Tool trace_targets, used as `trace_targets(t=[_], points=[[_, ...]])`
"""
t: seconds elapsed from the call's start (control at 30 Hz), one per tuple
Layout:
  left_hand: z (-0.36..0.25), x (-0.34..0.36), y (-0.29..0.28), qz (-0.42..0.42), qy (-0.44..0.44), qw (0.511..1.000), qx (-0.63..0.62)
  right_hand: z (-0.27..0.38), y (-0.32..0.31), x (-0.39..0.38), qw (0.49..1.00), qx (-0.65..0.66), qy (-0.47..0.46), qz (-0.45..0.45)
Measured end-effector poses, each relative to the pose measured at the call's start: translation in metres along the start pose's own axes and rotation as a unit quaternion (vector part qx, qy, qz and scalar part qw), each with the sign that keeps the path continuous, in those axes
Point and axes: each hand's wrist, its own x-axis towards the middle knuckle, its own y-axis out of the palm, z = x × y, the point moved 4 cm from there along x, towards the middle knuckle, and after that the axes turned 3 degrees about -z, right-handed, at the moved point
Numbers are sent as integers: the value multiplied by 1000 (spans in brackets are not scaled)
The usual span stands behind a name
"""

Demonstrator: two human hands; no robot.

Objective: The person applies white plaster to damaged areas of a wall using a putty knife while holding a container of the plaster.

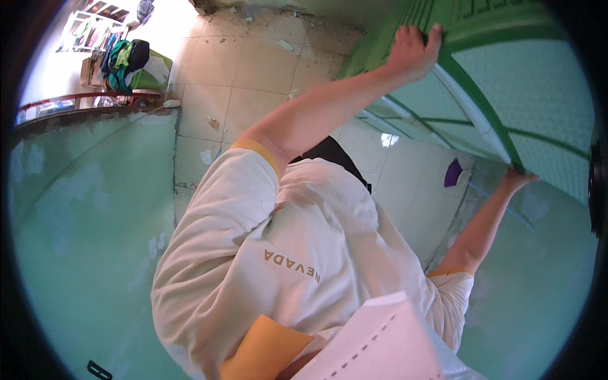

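Steadying the green-framed cabinet (pixel 513 82) ahead on the right, I'd share the load evenly between left hand (pixel 413 54) and right hand (pixel 518 180); both touch its edges, but whether their fingers clamp, I cannot tell.

green frame (pixel 493 118), pale green panels (pixel 525 82); cream shirt (pixel 329 221), orange cuffs (pixel 261 152).

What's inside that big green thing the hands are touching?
I can't see inside the green thing. Only its outside shows: green frame and pale panels, with the left hand and right hand at its edges. Whatever might be inside stays covered.
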Motion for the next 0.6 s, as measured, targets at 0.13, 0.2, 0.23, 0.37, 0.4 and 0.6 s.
trace_targets(t=[0.13,0.2,0.23,0.37,0.4,0.6], points=[[6,-1,10,-86,33,995,-43,9,17,-5,997,64,36,-4],[6,-3,10,-110,47,992,-45,11,19,-10,997,62,41,-9],[7,-3,9,-121,52,990,-47,11,20,-11,997,60,43,-13],[8,0,9,-162,68,984,-43,14,21,-22,997,62,50,-19],[8,1,10,-161,63,984,-41,15,20,-25,997,59,57,-17],[17,19,4,-175,67,982,-38,21,21,-50,997,48,57,-31]])
